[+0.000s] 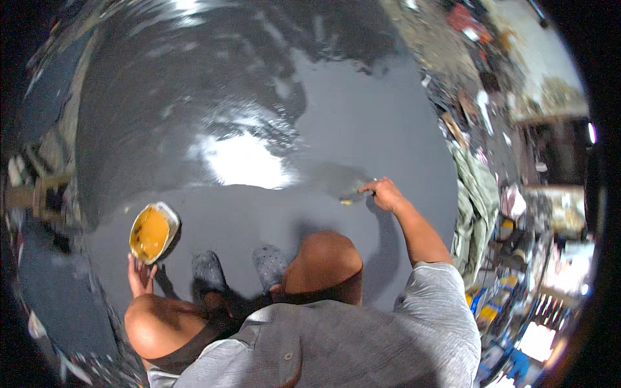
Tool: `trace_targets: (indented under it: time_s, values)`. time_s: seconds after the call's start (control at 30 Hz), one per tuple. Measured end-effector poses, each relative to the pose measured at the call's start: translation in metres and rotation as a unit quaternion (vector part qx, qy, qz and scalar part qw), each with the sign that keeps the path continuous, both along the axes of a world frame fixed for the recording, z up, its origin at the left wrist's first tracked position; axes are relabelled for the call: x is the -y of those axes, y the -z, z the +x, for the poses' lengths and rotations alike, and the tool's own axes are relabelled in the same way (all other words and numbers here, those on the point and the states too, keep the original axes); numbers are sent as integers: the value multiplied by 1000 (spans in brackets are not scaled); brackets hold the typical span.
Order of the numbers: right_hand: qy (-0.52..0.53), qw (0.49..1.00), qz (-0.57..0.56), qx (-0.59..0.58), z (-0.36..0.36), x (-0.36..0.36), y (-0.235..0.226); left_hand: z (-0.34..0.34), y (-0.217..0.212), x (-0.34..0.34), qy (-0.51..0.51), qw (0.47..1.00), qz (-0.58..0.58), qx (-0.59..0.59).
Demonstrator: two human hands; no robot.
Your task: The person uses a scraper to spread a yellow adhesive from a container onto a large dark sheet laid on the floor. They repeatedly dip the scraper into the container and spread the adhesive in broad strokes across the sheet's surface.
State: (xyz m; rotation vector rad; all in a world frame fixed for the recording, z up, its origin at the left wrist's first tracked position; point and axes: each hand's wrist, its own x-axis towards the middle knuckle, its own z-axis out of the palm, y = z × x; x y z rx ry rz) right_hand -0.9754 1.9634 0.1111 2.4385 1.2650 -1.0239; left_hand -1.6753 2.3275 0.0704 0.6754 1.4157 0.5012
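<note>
At the left, a pale oval tub [169, 223] holds orange-yellow paste [151, 234], with darker specks near its left side. My left hand [140, 277] is at the tub's near end, its fingers against the rim and the thumb spread to the side. My right hand [387, 194] reaches out over the grey surface [414, 233], index finger extended, closed on a thin flat tool that looks like a putty knife [355, 193]. Its blade is blurred. A small yellow dab of paste [346, 202] lies by the blade.
Glossy dark wet-looking areas [168, 110] cover the far left of the surface. My feet in dark clogs [208, 271] stand on it between the tub and my right hand. Along the right edge lie a crumpled greenish cloth [475, 200] and scattered debris [462, 107].
</note>
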Motion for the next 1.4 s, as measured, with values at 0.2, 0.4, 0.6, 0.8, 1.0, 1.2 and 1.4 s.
trace_targets:
  time_s: [0.2,0.4,0.6,0.8,1.0,1.2,1.4]
  values:
    - [276,870,376,162,-43,85,-51,4,42,-33,-106,994,20,-4]
    - [458,823,261,211,-157,161,-27,1,67,-41,-63,998,-2,-16]
    - [558,794,163,178,-198,173,-23,-4,68,-47,-27,999,-17,-9]
    - [510,773,239,293,-159,128,-91,-22,71,-55,-15,999,-28,9]
    - [455,820,235,257,-133,91,-154,-50,60,-64,0,1000,-30,7]
    - [427,891,154,11,-134,87,-47,-16,52,-54,43,999,-3,6]
    - [519,820,233,68,-89,211,14,19,30,-29,75,995,53,-27]
